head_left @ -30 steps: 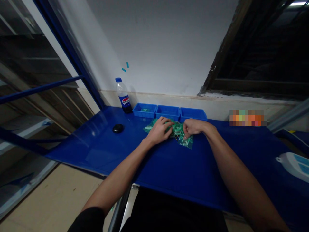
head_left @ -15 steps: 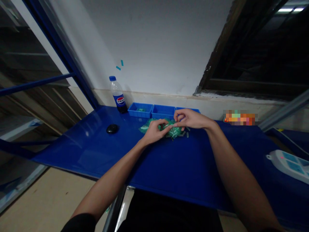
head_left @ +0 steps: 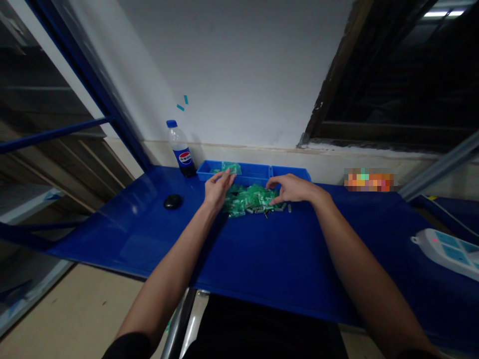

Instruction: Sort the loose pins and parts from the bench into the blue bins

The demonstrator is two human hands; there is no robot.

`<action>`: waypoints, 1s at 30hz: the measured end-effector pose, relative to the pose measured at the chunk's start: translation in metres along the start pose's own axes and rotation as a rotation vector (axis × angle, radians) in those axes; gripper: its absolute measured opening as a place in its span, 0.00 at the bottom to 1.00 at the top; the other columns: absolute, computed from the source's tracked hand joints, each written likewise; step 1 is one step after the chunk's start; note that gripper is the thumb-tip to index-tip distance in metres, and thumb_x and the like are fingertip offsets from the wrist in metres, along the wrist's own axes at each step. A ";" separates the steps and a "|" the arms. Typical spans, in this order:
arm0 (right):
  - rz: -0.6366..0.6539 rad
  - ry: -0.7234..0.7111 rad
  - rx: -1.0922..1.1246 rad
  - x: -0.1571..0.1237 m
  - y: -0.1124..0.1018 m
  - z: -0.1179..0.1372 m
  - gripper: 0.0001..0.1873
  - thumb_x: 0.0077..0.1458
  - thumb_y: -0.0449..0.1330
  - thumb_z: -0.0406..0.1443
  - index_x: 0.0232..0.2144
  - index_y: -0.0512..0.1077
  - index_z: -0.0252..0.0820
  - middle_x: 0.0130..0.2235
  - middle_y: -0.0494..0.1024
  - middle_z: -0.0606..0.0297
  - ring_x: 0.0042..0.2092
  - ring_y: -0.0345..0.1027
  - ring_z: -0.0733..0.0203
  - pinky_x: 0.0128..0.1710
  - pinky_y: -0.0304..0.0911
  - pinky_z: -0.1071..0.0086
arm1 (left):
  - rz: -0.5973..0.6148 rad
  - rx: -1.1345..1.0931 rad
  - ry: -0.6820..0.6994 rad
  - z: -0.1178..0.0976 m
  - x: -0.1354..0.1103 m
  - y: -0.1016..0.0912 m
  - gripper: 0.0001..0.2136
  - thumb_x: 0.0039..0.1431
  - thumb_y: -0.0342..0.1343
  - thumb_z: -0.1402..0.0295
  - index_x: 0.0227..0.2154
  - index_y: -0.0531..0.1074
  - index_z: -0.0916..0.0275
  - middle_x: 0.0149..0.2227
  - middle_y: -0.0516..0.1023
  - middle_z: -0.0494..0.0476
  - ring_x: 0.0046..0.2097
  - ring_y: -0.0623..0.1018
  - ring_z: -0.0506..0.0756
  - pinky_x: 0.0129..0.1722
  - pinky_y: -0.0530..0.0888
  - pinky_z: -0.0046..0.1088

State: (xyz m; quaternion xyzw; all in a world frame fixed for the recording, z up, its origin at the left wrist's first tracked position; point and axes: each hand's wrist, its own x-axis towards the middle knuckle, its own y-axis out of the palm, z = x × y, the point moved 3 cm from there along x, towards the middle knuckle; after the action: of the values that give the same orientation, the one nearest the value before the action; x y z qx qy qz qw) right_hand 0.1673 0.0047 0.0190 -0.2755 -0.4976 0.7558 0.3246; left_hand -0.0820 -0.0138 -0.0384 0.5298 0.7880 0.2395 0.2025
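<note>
My left hand (head_left: 217, 190) pinches a small green plastic bag (head_left: 233, 168) and holds it up at the front of the blue bins. Just below lies a heap of green plastic bags (head_left: 245, 198) on the blue tabletop. Small greyish pieces (head_left: 276, 209), too small to name, are scattered among the bags and along the heap's right side. Over that right side is my right hand (head_left: 295, 188), thumb and fingers apart, with nothing visible between them. Behind the heap stand the blue bins, a left one (head_left: 203, 176), a middle one (head_left: 256, 173) and a right one (head_left: 294, 173).
A cola bottle (head_left: 183, 154) stands by the wall, left of the bins. Nearer lies a round black object (head_left: 172, 201). A blurred orange item (head_left: 370, 180) sits at the back right. A white power strip (head_left: 449, 254) lies at the right edge.
My left hand has moved left and up from the heap, carrying the green bag toward the left bin. My hands have parted, and my right hand's fingers have spread.
</note>
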 end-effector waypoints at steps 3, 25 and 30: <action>0.057 0.029 -0.006 0.004 0.007 -0.001 0.34 0.47 0.76 0.43 0.55 0.77 0.41 0.51 0.83 0.56 0.42 0.79 0.53 0.42 0.69 0.65 | -0.085 -0.131 -0.062 0.000 0.005 -0.004 0.05 0.60 0.64 0.82 0.35 0.76 0.68 0.34 0.84 0.59 0.44 0.86 0.52 0.49 0.82 0.25; -0.033 0.064 -0.064 0.004 -0.006 -0.011 0.17 0.53 0.71 0.48 0.36 0.82 0.41 0.27 0.80 0.64 0.32 0.74 0.55 0.34 0.62 0.65 | 0.242 0.429 0.120 0.013 -0.018 0.009 0.10 0.56 0.65 0.62 0.35 0.80 0.65 0.32 0.84 0.59 0.34 0.83 0.54 0.35 0.75 0.26; -0.089 0.061 0.011 0.004 -0.006 -0.010 0.15 0.57 0.68 0.44 0.40 0.82 0.40 0.31 0.84 0.60 0.35 0.77 0.53 0.37 0.64 0.65 | 0.300 0.498 0.177 0.012 -0.023 0.013 0.09 0.57 0.65 0.63 0.34 0.80 0.64 0.32 0.84 0.58 0.34 0.83 0.54 0.34 0.74 0.26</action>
State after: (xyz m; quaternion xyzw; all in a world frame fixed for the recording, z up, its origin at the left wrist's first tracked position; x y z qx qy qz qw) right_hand 0.1732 0.0152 0.0213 -0.2741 -0.4949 0.7347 0.3744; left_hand -0.0575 -0.0289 -0.0390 0.6506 0.7501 0.1114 -0.0404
